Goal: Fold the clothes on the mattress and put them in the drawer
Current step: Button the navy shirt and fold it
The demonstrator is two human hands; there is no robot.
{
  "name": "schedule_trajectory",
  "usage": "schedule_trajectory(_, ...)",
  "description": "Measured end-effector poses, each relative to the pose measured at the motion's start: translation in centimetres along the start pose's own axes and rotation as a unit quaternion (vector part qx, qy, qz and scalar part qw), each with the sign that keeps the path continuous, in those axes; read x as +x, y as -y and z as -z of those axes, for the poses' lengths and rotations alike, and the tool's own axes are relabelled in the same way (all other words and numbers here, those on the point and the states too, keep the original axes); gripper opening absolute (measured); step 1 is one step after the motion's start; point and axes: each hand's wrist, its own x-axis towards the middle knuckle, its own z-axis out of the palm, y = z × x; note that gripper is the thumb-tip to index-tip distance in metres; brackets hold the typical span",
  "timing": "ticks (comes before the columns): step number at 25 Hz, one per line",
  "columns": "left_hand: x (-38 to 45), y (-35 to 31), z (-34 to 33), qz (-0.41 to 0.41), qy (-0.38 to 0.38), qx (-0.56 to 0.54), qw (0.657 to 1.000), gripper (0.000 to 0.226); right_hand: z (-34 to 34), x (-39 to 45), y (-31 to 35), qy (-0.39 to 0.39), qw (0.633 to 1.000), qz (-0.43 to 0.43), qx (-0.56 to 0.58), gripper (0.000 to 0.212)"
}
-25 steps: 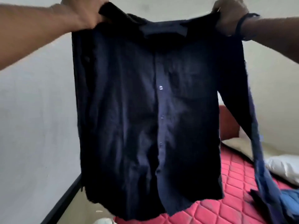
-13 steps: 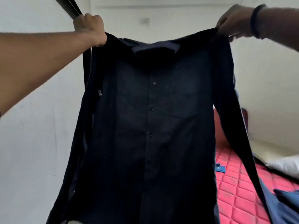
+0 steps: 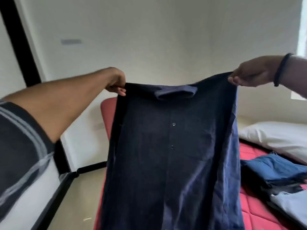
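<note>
Navy shirt between left hand and right hand, fingers pinching.

No readable text, label or number anywhere.

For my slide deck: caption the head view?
Left hand and right hand hold a navy shirt up over the red mattress.

A bedroom in a home: a red quilted mattress lies low against plain cream walls, a white pillow at its head. Blue folded clothes sit stacked on the mattress beside a pale garment. A black frame borders the bare beige floor alongside the bed.
</note>
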Motion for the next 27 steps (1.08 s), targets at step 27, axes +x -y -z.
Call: schedule_trajectory(27, 26.3, 13.8, -41.1, -0.155, -0.015, -0.151, 0.976, 0.034, -8.3, -11.1, -40.0, 0.253, 0.59, 0.245, -0.727, 0.047)
